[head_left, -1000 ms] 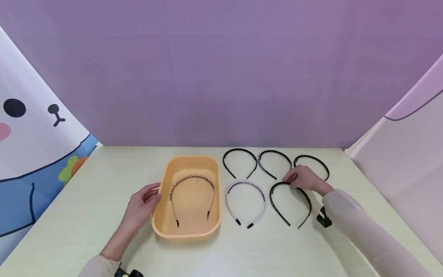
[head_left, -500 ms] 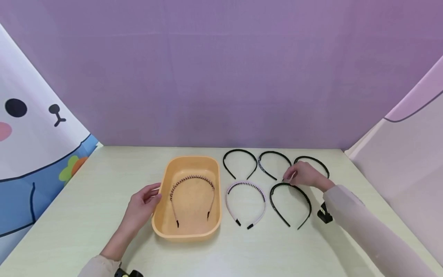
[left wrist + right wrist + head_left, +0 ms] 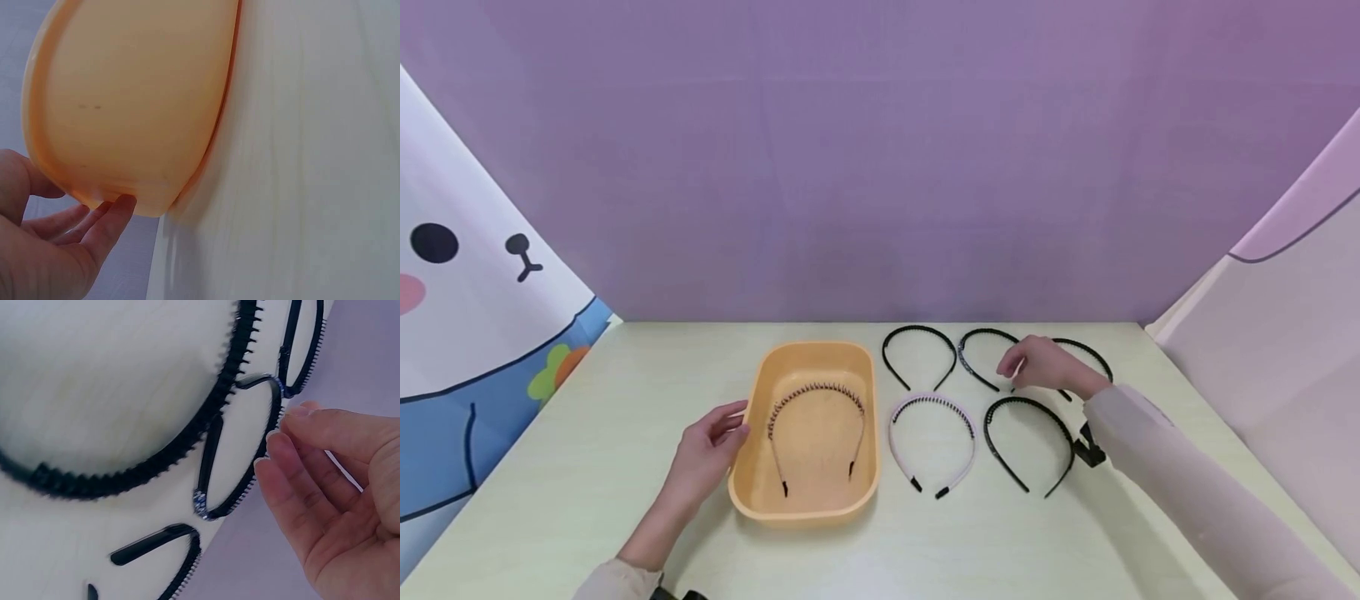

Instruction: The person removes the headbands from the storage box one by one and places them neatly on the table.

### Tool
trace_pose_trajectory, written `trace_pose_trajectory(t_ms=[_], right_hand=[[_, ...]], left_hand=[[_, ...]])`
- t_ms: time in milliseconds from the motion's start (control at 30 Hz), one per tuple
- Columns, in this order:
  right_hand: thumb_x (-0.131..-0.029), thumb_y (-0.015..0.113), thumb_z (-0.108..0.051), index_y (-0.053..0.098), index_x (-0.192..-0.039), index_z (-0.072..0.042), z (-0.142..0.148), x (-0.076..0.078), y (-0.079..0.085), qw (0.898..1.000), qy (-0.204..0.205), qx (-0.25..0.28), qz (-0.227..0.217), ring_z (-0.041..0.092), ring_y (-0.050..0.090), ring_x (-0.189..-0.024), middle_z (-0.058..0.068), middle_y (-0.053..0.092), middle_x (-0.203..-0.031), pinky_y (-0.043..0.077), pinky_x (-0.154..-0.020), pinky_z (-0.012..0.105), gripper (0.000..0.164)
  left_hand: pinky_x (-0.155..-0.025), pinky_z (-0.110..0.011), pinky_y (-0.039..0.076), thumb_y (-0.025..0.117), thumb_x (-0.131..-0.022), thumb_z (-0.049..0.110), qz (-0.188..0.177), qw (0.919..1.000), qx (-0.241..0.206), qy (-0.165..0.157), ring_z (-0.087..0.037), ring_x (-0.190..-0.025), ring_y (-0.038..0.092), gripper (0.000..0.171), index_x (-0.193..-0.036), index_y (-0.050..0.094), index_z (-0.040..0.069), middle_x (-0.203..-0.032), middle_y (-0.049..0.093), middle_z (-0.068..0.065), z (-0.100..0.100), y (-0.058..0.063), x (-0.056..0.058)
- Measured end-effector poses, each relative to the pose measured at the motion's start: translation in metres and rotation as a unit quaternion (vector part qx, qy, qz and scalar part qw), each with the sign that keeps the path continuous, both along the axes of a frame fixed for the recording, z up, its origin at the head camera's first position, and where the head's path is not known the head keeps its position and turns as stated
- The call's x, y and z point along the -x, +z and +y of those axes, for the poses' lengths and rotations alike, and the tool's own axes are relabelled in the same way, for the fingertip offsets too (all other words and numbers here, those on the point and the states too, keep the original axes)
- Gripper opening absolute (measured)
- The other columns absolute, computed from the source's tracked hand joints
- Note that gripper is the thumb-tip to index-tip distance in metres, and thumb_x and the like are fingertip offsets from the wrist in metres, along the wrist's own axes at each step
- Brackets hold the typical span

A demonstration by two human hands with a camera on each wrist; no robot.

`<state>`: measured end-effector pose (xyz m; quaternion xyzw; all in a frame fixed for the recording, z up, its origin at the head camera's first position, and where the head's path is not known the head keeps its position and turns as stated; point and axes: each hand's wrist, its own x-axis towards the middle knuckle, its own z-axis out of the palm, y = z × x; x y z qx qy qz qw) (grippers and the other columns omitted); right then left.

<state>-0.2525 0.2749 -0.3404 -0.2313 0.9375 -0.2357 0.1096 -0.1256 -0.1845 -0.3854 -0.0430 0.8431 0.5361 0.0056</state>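
Note:
My left hand (image 3: 703,454) touches the left wall of an orange plastic basin (image 3: 820,498) with its fingertips; the left wrist view shows the fingers against the outer wall. A thin toothed headband (image 3: 781,405) lies in the basin. My right hand (image 3: 1048,367) hovers with bent fingers over the back row of headbands, holding nothing. It partly covers the back middle black headband (image 3: 961,357) and the back right black headband (image 3: 1097,360). In front of the hand lies a black toothed headband (image 3: 1063,429), large and near in the right wrist view.
A lilac headband (image 3: 891,442) with black tips lies right of the basin. Behind it is a plain black headband (image 3: 887,356). A purple cloth (image 3: 880,183) stands behind the pale table (image 3: 625,400), with cartoon-printed cloth (image 3: 475,333) on the left.
My right hand has left the front black headband and moved slightly up and left, over the back row. That headband stays in place. The left hand remains at the basin.

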Motion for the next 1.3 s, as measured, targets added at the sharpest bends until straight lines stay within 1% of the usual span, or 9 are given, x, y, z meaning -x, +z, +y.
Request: trace_pose_trajectory(t_ms=[67,233,367,633,733,900,1033,1200,1300], right_hand=[[-0.074,0.066,0.008,0.071,-0.096,0.004,-0.005,0.001,0.001,1.0,-0.001,0.0,-0.002,0.022,0.067,-0.083,0.015,0.071,-0.091,0.056,-0.071,0.031,0.023],[-0.075,0.065,0.008,0.07,-0.099,0.005,-0.016,0.005,0.002,1.0,-0.001,-0.002,-0.005,0.022,0.067,-0.082,0.016,0.071,-0.092,0.056,-0.071,0.032,0.025],[-0.074,0.066,0.008,0.07,-0.098,0.005,-0.026,0.009,0.003,1.0,0.01,-0.002,0.0,0.021,0.066,-0.082,0.016,0.071,-0.092,0.056,-0.071,0.032,0.025],[-0.072,0.066,0.009,0.071,-0.093,0.003,-0.05,0.015,0.009,0.998,0.044,0.009,0.034,0.023,0.067,-0.082,0.016,0.071,-0.09,0.056,-0.073,0.033,0.022],[-0.073,0.066,0.008,0.071,-0.094,0.003,-0.06,0.017,0.012,0.999,0.044,0.02,0.025,0.021,0.066,-0.082,0.016,0.071,-0.091,0.056,-0.073,0.032,0.022],[-0.076,0.065,0.009,0.069,-0.1,0.006,-0.077,0.017,0.015,0.999,0.041,0.034,0.004,0.02,0.065,-0.083,0.017,0.07,-0.093,0.056,-0.072,0.03,0.025],[-0.077,0.066,0.007,0.069,-0.1,0.003,-0.088,0.017,0.017,0.998,0.047,0.028,0.003,0.018,0.064,-0.083,0.017,0.07,-0.096,0.055,-0.07,0.028,0.024],[-0.077,0.066,0.005,0.07,-0.099,0.0,-0.101,0.016,0.023,0.998,0.051,0.021,0.01,0.019,0.066,-0.082,0.016,0.07,-0.096,0.055,-0.071,0.028,0.023],[-0.077,0.067,0.005,0.07,-0.1,0.0,-0.107,0.016,0.025,0.998,0.051,0.023,0.006,0.02,0.066,-0.083,0.017,0.07,-0.096,0.055,-0.072,0.029,0.023]], left_hand=[[-0.084,-0.017,0.051,0.05,-0.098,0.01,0.001,1.0,0.0,-0.001,-0.035,-0.117,0.057,0.043,-0.139,0.044,0.0,-0.13,0.054,-0.028,0.0,0.0,0.0],[-0.083,-0.015,0.05,0.049,-0.098,0.01,0.0,1.0,0.0,-0.001,-0.034,-0.116,0.057,0.043,-0.139,0.044,0.0,-0.13,0.054,-0.028,-0.001,-0.001,0.001],[-0.081,-0.014,0.049,0.05,-0.098,0.011,0.001,1.0,0.0,-0.001,-0.034,-0.117,0.057,0.043,-0.139,0.044,-0.001,-0.131,0.053,-0.028,-0.001,-0.001,0.0],[-0.079,-0.012,0.048,0.05,-0.098,0.01,-0.005,0.9999,0.009,0.005,-0.033,-0.115,0.058,0.042,-0.138,0.045,0.0,-0.13,0.054,-0.027,-0.002,0.0,0.001],[-0.08,-0.012,0.049,0.049,-0.097,0.01,-0.005,0.9999,0.012,0.006,-0.033,-0.115,0.058,0.042,-0.138,0.045,0.001,-0.129,0.055,-0.027,-0.001,0.001,0.001],[-0.08,-0.013,0.049,0.049,-0.097,0.01,-0.002,1.0,0.009,0.004,-0.033,-0.115,0.058,0.042,-0.138,0.045,0.001,-0.129,0.055,-0.027,-0.001,0.003,0.001],[-0.081,-0.012,0.049,0.049,-0.097,0.01,-0.002,1.0,0.007,0.005,-0.032,-0.114,0.058,0.042,-0.138,0.045,0.001,-0.129,0.056,-0.027,-0.001,0.002,0.001],[-0.082,-0.014,0.049,0.049,-0.097,0.01,-0.002,1.0,0.007,0.001,-0.033,-0.115,0.058,0.043,-0.139,0.044,0.001,-0.129,0.055,-0.027,-0.001,0.002,0.001],[-0.081,-0.013,0.049,0.049,-0.098,0.011,-0.002,1.0,0.005,0.0,-0.033,-0.116,0.058,0.043,-0.139,0.044,0.001,-0.129,0.055,-0.027,0.0,0.002,0.002]])
